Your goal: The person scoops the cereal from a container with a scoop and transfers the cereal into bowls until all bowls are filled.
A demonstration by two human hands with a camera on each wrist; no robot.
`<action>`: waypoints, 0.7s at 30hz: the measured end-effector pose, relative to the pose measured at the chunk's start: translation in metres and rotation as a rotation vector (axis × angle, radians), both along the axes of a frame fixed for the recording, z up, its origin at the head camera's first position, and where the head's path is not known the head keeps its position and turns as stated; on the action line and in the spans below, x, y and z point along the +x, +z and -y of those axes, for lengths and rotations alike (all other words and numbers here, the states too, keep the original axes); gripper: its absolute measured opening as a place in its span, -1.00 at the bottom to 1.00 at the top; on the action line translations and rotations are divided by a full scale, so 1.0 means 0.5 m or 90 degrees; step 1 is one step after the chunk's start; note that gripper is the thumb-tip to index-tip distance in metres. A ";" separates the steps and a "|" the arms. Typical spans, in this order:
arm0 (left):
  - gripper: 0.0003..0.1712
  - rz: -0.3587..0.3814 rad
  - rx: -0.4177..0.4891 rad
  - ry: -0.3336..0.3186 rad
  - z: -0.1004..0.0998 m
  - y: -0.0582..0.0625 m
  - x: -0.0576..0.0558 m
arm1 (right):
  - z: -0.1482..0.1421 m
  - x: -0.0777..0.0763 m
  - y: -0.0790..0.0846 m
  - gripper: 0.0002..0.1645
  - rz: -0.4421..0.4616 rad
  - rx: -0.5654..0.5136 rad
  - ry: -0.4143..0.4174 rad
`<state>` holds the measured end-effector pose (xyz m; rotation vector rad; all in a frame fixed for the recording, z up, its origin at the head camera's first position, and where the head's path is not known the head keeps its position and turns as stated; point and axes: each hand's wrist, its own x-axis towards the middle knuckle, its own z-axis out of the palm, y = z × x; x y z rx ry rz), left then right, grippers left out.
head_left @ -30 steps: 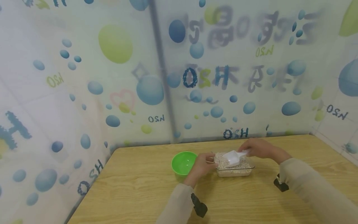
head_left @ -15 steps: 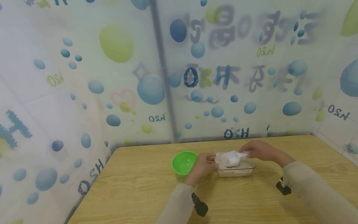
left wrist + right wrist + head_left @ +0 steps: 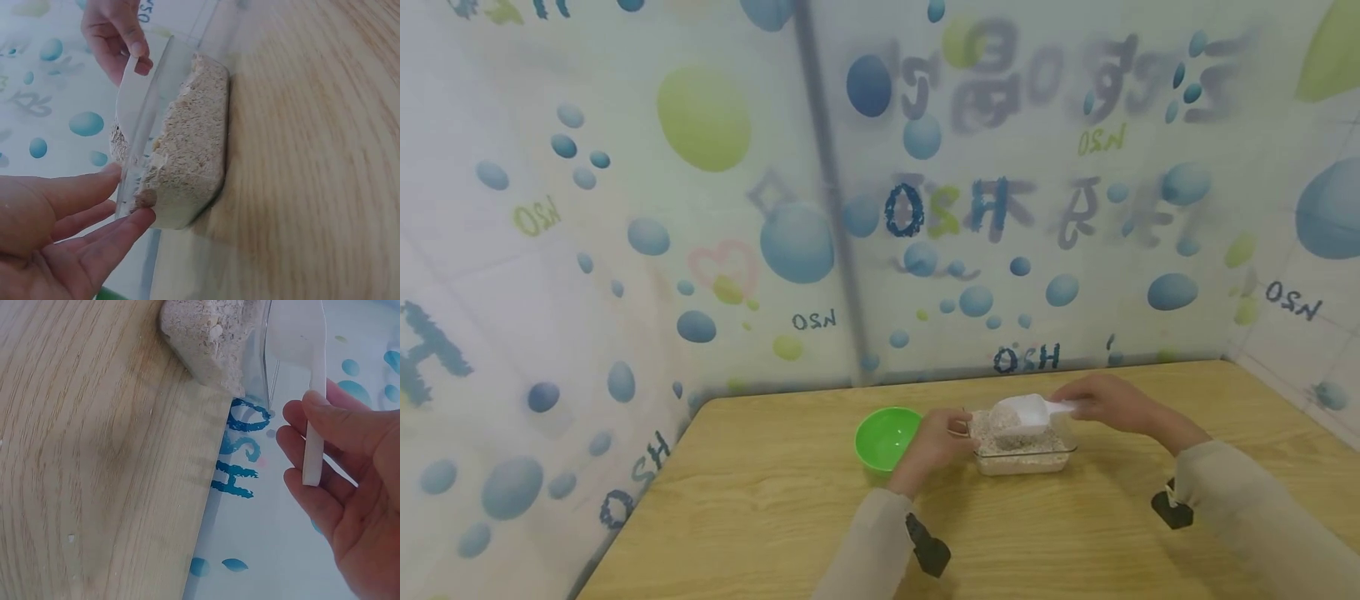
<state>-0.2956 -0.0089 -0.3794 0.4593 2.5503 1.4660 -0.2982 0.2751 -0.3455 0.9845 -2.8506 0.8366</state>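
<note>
My right hand [image 3: 1108, 402] grips the handle of a white scoop [image 3: 1032, 410], with fingers and thumb round it in the right wrist view. A heap of pale flakes [image 3: 117, 142], which look like oats, shows at the scoop's front end. The scoop is level over a rectangular glass dish [image 3: 1022, 465] that holds more of the flakes [image 3: 187, 131]. At the dish's left end, my left hand [image 3: 931, 443] pinches the rim between thumb and fingers. A green bowl [image 3: 883, 437] stands just left of that hand, partly hidden behind it.
The wooden table [image 3: 760, 500] runs back to a curtain [image 3: 737, 208] printed with bubbles and letters. Side panels of the same print rise at left and right. A few small crumbs [image 3: 71, 538] lie on the wood in the right wrist view.
The scoop has risen out of the flakes with a load in it and levelled above the dish. My right hand has shifted slightly to the right; the left hand keeps its hold on the dish.
</note>
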 end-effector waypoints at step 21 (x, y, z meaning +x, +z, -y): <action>-0.60 -0.101 0.027 -0.049 0.084 0.051 -0.014 | 0.050 -0.009 0.014 -0.67 -0.046 -0.030 -0.001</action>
